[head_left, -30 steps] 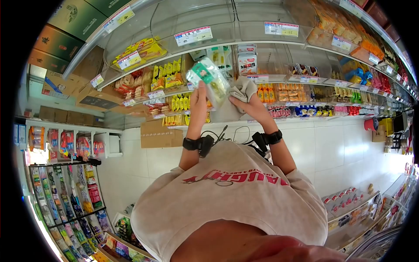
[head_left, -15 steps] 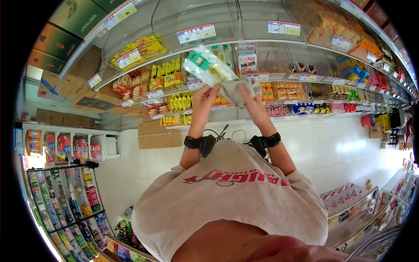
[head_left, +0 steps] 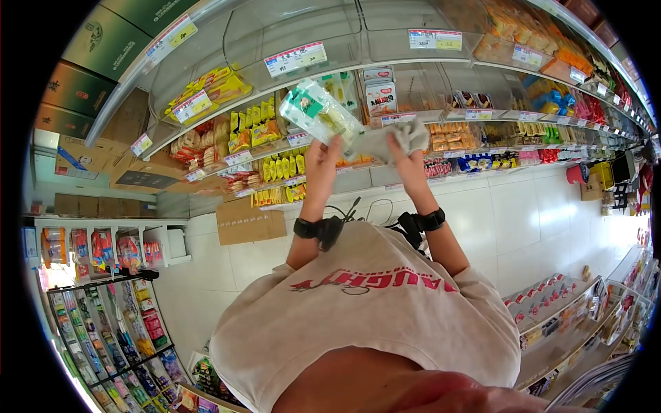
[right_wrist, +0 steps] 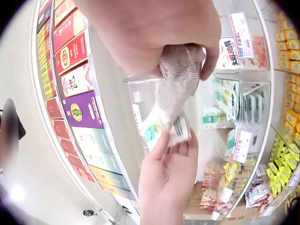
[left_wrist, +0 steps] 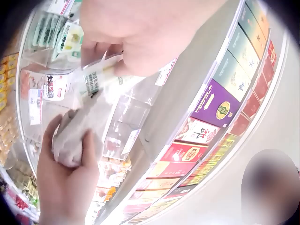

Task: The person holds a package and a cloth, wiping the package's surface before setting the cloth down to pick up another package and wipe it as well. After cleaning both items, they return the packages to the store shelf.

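In the head view my left hand [head_left: 321,171] pinches the lower edge of a clear plastic food packet [head_left: 323,113] with a green label. The packet is tilted, its labelled end pointing up and left in front of the shelf. My right hand [head_left: 412,171] grips a crumpled grey cloth [head_left: 403,140], whose left part lies at the packet's lower right end. From the right wrist, the cloth [right_wrist: 180,77] hangs bunched below my fingers down to the packet, with my left hand [right_wrist: 168,180] under it. The left wrist view shows the cloth [left_wrist: 75,140] between my right thumb and fingers.
Similar green-labelled packets [head_left: 339,89] stand on the shelf behind, beside white-and-red packs [head_left: 381,96]. Clear shelf bins [head_left: 292,31] with price tags run across above. Yellow snack packs [head_left: 253,124] sit to the left. A cardboard box [head_left: 251,220] lies on the floor below.
The cloth came left onto the packet's lower end, then shifted back right a little. The packet has tilted further to the left, and my left hand's grip is lower on it.
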A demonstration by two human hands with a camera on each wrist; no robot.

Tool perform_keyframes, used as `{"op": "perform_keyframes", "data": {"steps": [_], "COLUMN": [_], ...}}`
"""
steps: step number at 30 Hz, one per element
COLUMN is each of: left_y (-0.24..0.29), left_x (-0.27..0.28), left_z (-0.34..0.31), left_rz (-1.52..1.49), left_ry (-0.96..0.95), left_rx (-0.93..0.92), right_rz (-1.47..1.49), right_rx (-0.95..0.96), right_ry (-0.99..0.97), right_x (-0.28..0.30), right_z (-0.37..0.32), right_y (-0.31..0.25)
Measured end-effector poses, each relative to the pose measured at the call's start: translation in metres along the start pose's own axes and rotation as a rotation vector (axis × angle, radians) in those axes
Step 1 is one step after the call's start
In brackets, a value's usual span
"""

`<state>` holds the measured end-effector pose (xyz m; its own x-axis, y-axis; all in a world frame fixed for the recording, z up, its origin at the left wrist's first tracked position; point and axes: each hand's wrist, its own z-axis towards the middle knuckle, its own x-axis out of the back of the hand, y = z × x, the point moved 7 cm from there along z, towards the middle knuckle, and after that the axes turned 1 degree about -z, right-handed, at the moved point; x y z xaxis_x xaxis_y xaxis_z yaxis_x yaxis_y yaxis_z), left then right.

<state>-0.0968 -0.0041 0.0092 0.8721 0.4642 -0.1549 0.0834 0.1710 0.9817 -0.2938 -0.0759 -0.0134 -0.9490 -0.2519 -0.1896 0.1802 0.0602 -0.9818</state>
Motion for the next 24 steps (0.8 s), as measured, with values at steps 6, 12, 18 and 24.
{"op": "perform_keyframes", "data": {"steps": [6, 12, 18, 24], "left_y": [0.004, -0.006, 0.014, -0.018], "left_x": [-0.011, -0.023, -0.028, -0.032], "left_z": [0.006, 0.000, -0.009, -0.029], "left_rz": [-0.041, 0.165, 0.102, 0.159], "left_ry": [-0.296, -0.372, -0.479, -0.671], "left_rx": [0.095, 0.186, 0.051, 0.271], "right_rz": [-0.065, -0.222, 0.149, 0.206], "right_rx": [0.009, 0.333, -0.065, 0.017], "right_ry": [-0.132, -0.071, 0.000, 0.028], "right_x": [-0.016, -0.020, -0.001, 0.000], "right_z": [-0.007, -0.007, -0.001, -0.008], "right_y": [-0.009, 0.000, -0.034, -0.017]}}
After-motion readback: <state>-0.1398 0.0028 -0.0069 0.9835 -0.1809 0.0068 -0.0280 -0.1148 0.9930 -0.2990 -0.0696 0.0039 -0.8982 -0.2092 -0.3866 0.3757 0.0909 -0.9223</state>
